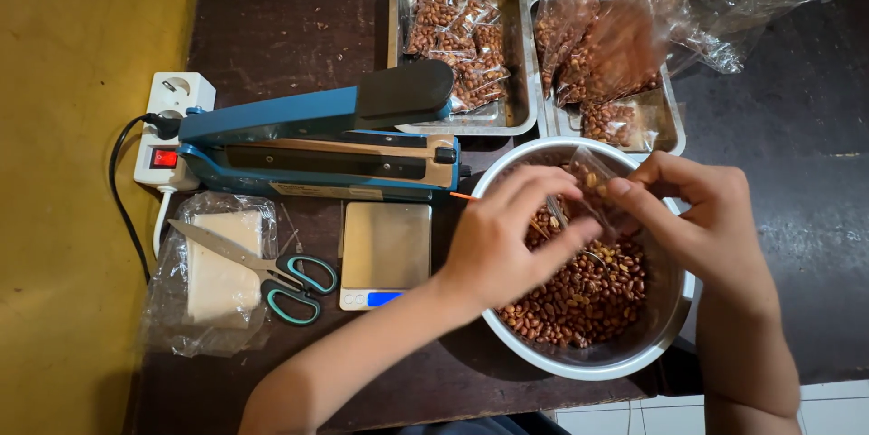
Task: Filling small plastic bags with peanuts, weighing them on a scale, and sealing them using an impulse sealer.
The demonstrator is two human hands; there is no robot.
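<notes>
Both hands on a small clear bag over the peanut bowl.
Left hand (507,236) and right hand (697,218) pinch the small clear bag (590,183) between closed fingertips, above the steel bowl (634,353) of peanuts (579,295); blue heat sealer (317,141) sits beside it on the bench (290,28).

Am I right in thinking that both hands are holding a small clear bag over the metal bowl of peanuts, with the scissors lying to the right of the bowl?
Not quite. In the head view the scissors lie to the left of the metal bowl, beyond the small scale, on a plastic bag. The rest holds: the left hand and right hand hold a small clear bag over the peanuts.
</notes>
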